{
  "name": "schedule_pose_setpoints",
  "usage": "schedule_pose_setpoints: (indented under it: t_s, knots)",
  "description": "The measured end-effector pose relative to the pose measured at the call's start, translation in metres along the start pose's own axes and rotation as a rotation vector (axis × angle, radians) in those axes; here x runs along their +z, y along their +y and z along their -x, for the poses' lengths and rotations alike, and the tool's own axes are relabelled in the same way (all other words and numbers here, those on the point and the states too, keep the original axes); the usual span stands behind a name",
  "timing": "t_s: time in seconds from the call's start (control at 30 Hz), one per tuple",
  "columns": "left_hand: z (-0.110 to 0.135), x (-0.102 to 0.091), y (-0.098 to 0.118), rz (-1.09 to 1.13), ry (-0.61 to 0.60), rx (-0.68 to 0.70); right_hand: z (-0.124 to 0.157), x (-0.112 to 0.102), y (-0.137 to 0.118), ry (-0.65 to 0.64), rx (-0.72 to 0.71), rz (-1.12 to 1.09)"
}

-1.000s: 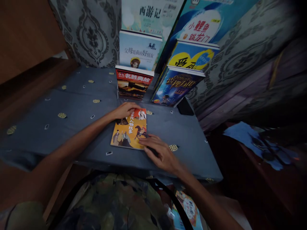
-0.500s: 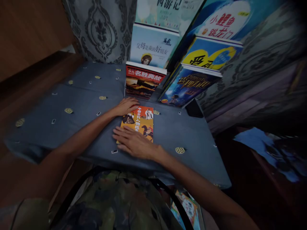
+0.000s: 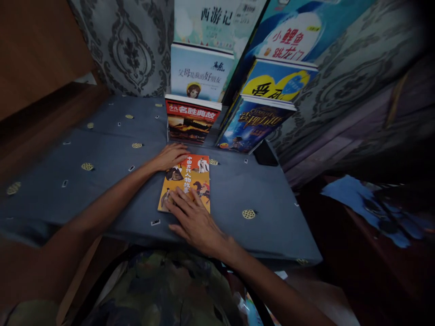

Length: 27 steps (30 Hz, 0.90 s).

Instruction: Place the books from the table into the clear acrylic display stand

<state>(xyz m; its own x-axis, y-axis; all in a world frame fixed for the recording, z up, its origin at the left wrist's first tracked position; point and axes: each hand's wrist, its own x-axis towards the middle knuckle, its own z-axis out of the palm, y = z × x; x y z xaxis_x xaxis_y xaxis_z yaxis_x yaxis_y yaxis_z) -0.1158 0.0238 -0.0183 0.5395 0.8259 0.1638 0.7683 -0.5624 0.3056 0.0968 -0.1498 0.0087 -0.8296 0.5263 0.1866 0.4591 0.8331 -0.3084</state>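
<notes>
An orange and yellow book (image 3: 186, 179) with white Chinese lettering and painted figures lies flat, cover up, on the grey-blue tablecloth (image 3: 112, 190). My left hand (image 3: 170, 156) rests open at the book's upper left corner, its fingertips touching the top edge. Over the lower part of the cover lies my right hand (image 3: 194, 217), fingers spread, hiding part of the picture there. Just beyond the book, a red and black book (image 3: 192, 121) stands upright in front of others. To its right leans a dark blue book (image 3: 253, 123).
Taller books, among them a light blue one (image 3: 200, 74) and a blue and yellow one (image 3: 278, 81), stand behind in tiers. A black flat object (image 3: 265, 154) lies at the table's right side. Patterned grey curtain (image 3: 127, 50) hangs at the back; blue cloth (image 3: 353, 203) lies at right.
My right hand has shifted down and to the right on the cover, uncovering more of the lettering and lower left picture. The left hand stays at the top corner. The view has shifted slightly.
</notes>
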Motion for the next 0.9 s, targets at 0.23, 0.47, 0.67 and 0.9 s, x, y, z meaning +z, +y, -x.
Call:
schedule_pose_setpoints:
  t_s: [0.23, 0.47, 0.67, 0.9]
  knots:
    - [0.004, -0.003, 0.007, 0.013, 0.065, -0.031, 0.029, 0.001, 0.007, 0.114, 0.228, -0.179]
    - [0.026, -0.002, 0.037, -0.042, 0.198, -0.112, -0.004, -0.007, 0.065, 0.274, 0.406, -0.219]
    - [0.04, 0.015, 0.046, -0.001, 0.118, -0.227, -0.043, 0.007, 0.096, 0.242, 0.579, -0.093]
    - [0.038, 0.015, 0.042, 0.09, 0.141, -0.216, -0.039, 0.011, 0.094, 0.272, 0.556, -0.018]
